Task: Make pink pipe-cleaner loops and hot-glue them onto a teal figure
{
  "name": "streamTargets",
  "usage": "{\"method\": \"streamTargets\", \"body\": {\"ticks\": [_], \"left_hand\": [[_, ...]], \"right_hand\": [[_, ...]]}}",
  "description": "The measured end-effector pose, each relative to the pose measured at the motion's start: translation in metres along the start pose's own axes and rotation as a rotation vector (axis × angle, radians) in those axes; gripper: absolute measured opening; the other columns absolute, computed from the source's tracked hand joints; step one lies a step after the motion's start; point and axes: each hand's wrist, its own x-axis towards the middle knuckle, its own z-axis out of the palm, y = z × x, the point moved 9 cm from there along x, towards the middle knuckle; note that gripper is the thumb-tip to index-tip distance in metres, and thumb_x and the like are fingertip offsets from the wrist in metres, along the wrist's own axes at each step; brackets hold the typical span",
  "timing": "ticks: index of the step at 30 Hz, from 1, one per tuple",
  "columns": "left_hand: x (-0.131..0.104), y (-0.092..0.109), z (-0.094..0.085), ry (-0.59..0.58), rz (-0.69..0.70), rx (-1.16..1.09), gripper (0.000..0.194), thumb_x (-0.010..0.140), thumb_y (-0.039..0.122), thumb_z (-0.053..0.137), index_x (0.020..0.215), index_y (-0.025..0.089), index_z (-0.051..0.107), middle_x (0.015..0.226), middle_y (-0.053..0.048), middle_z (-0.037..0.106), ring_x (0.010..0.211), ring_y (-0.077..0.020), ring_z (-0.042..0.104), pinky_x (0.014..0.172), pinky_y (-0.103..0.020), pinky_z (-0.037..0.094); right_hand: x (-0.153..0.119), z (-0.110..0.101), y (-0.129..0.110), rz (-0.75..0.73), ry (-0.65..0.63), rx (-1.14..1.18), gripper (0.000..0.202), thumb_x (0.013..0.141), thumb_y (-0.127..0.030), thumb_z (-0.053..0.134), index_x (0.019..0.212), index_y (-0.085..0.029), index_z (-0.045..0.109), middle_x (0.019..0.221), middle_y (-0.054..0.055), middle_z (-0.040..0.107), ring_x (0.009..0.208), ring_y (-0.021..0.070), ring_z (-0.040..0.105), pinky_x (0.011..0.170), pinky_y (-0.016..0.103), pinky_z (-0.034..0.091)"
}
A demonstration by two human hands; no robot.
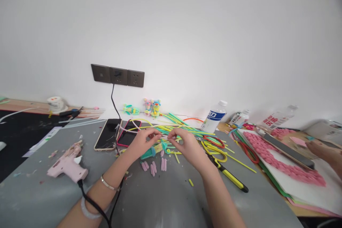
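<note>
My left hand point(144, 142) and my right hand point(185, 146) meet above the craft pieces, fingertips pinched and almost touching. Between them shows a thin, pale lilac pipe cleaner point(164, 138), mostly hidden by the fingers. Just below lies a teal and yellow pipe cleaner figure point(153, 150) on the grey tabletop. Small folded lilac pieces point(153, 168) are in front of it, some in pairs. Behind the hands spreads a loose pile of yellow and green pipe cleaners point(171, 127).
A pink glue gun point(68, 165) with a black cord lies left, near two phones point(108, 134). Yellow-black pliers point(229, 176), scissors point(217, 149) and a bottle point(213, 117) are right. Finished figures point(152, 108) stand by the wall. Another person's hand point(324, 153) is far right.
</note>
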Motion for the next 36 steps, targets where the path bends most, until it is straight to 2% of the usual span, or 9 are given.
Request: {"method": "streamTargets", "body": {"ticks": [3,8,11,17,22,27,32,36], "left_hand": [[0.001,-0.001,-0.002,0.02,-0.033,-0.043,0.022,0.092,0.035,0.058,0.093,0.017,0.071,0.09,-0.007,0.074,0.085,-0.0221,0.068,0.073,-0.029,0.052],[0.001,-0.007,-0.008,0.081,-0.091,-0.054,0.019,0.089,0.033,0.061,0.093,0.018,0.07,0.086,-0.005,0.073,0.075,-0.0193,0.067,0.066,-0.028,0.051],[0.001,-0.012,-0.009,0.101,-0.139,-0.047,0.021,0.089,0.035,0.061,0.096,0.017,0.07,0.088,-0.006,0.073,0.073,-0.0181,0.065,0.062,-0.026,0.048],[0.001,-0.016,-0.004,0.058,-0.17,-0.117,0.022,0.089,0.038,0.061,0.09,0.017,0.068,0.084,-0.005,0.069,0.073,-0.0177,0.062,0.063,-0.026,0.047],[0.002,-0.006,-0.003,0.049,-0.094,-0.118,0.02,0.088,0.035,0.064,0.079,0.017,0.066,0.079,-0.002,0.066,0.071,-0.0153,0.059,0.062,-0.024,0.044],[0.003,-0.002,-0.001,0.031,-0.08,-0.16,0.018,0.086,0.034,0.065,0.08,0.017,0.067,0.081,-0.003,0.066,0.072,-0.0158,0.059,0.063,-0.025,0.045],[0.003,-0.002,0.0,0.02,-0.094,-0.244,0.02,0.083,0.037,0.07,0.079,0.017,0.068,0.079,-0.003,0.063,0.074,-0.0167,0.059,0.066,-0.027,0.047],[0.001,-0.006,0.002,-0.003,-0.091,-0.291,0.022,0.081,0.038,0.073,0.077,0.017,0.068,0.079,-0.003,0.062,0.074,-0.0167,0.058,0.068,-0.027,0.047]], "right_hand": [[0.014,0.012,-0.006,-0.124,0.037,0.053,0.009,0.09,-0.016,0.058,0.083,-0.021,0.062,0.082,0.004,0.068,0.08,0.0205,0.063,0.078,0.033,0.045],[0.015,0.022,0.012,-0.168,0.106,0.202,0.01,0.094,-0.02,0.055,0.086,-0.021,0.063,0.086,0.006,0.069,0.083,0.0222,0.064,0.078,0.034,0.049],[0.01,0.022,0.017,-0.19,0.136,0.284,0.013,0.095,-0.024,0.056,0.084,-0.022,0.063,0.086,0.007,0.07,0.083,0.0227,0.065,0.077,0.035,0.05],[0.007,0.016,0.021,-0.16,0.216,0.377,0.015,0.095,-0.026,0.058,0.082,-0.022,0.063,0.083,0.006,0.069,0.08,0.0215,0.065,0.076,0.035,0.05],[0.008,0.022,0.034,-0.057,0.195,0.47,0.014,0.091,-0.033,0.063,0.085,-0.021,0.064,0.084,0.005,0.069,0.08,0.0212,0.064,0.075,0.033,0.05],[0.009,0.027,0.033,-0.056,0.111,0.506,0.02,0.094,-0.037,0.059,0.085,-0.02,0.065,0.084,0.005,0.067,0.08,0.0202,0.062,0.073,0.031,0.047],[0.009,0.03,0.032,-0.049,0.047,0.554,0.024,0.094,-0.041,0.06,0.084,-0.021,0.066,0.086,0.006,0.067,0.081,0.0206,0.06,0.075,0.032,0.047],[0.009,0.031,0.038,-0.006,0.072,0.66,0.023,0.089,-0.043,0.068,0.087,-0.021,0.067,0.086,0.005,0.066,0.078,0.0192,0.059,0.072,0.031,0.047]]}}
